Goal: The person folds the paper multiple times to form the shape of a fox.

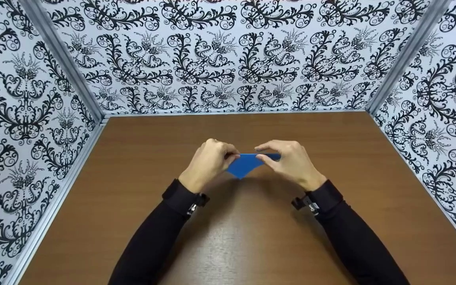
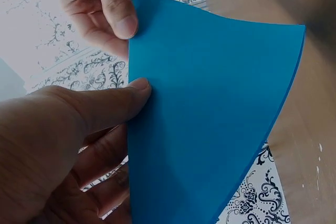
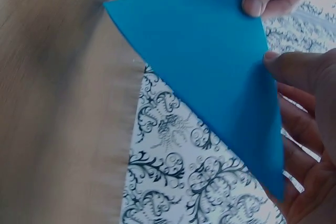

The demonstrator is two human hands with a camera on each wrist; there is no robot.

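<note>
A blue sheet of paper (image 1: pixel 243 165), folded into a triangle, is held up above the table with its straight edge on top and a corner pointing down. My left hand (image 1: pixel 211 160) pinches that top edge, its thumb (image 2: pixel 137 95) on the near face and fingers behind. Along the same edge, to the right, my right hand (image 1: pixel 291 160) holds the paper between its thumb (image 3: pixel 275 61) on the face and fingers behind it. The left and right wrist views show the triangle's broad face, smooth and slightly bowed. Fingertips behind the paper are partly hidden.
A brown wooden table (image 1: pixel 228 245) lies under both hands. White panels with black scroll patterns (image 1: pixel 212 51) stand at the back and both sides, joined by grey metal posts (image 1: pixel 65 59). Each wrist wears a black band (image 1: pixel 325 196).
</note>
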